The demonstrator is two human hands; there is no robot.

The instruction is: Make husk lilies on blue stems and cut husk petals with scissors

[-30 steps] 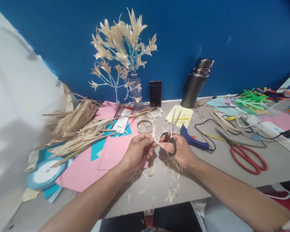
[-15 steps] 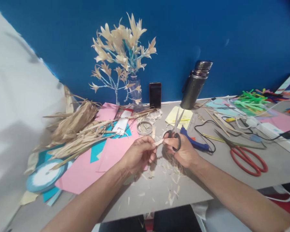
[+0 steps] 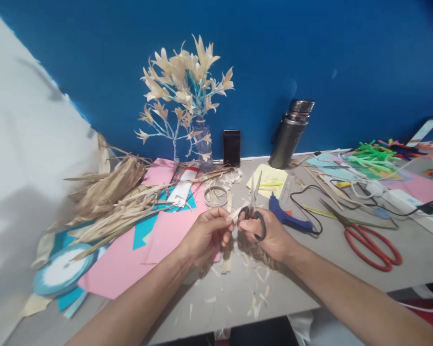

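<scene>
My left hand (image 3: 206, 234) pinches a small pale strip of dried leaf (image 3: 234, 214) between thumb and fingers. My right hand (image 3: 270, 235) is closed on black-handled scissors (image 3: 253, 210), blades pointing up and away, and its fingertips also touch the strip. Both hands meet just above the grey table (image 3: 310, 259), over a scatter of pale cuttings (image 3: 254, 283).
Dried husks (image 3: 111, 194) and pink paper (image 3: 130, 254) lie to the left. A vase of husk flowers (image 3: 187, 91), a phone (image 3: 231, 147) and a metal flask (image 3: 291, 133) stand at the blue wall. A blue glue gun (image 3: 286, 217), red scissors (image 3: 368, 240) and cables lie to the right.
The scissors have swung back to point nearly straight up after tilting right. Both hands stay together on the strip, barely shifted.
</scene>
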